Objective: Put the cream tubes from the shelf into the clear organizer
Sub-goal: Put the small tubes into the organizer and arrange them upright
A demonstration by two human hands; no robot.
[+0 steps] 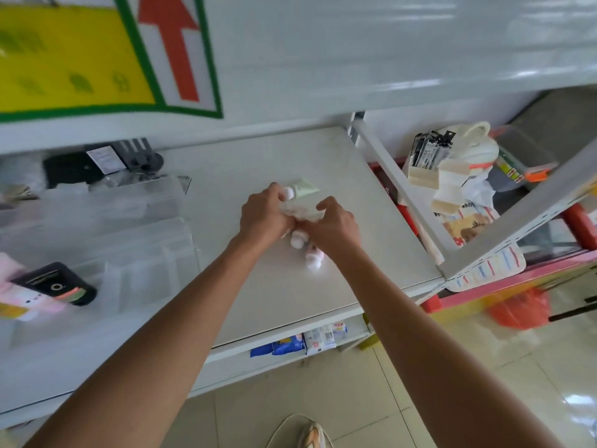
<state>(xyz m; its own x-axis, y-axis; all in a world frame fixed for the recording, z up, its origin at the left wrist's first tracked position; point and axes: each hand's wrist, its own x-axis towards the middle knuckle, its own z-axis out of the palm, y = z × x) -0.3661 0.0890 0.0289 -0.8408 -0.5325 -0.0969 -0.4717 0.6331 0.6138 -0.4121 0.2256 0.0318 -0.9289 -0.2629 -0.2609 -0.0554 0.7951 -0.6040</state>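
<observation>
Nearest the camera, two bare forearms are seen rising from the lower edge of the frame and meeting at the centre, above the white shelf (371,202). The left hand (265,215) is closed around the capped end of a pale green cream tube (303,188), whose body projects toward the upper right of the hand. The right hand (336,227) is curled over a pale tube (303,211) held between both hands, though the grip is blurred and its exact form cannot be told. Two pink-capped tubes (307,253) are left lying on the shelf just below the hands, partly covered by the right wrist. The clear organizer (135,240) is found at the left of the frame, well apart from the hands; no tube can be made out in its compartments, though the plastic is blurred. The task is therefore judged barely begun: the tubes are being gathered, and all are left to be carried across.
</observation>
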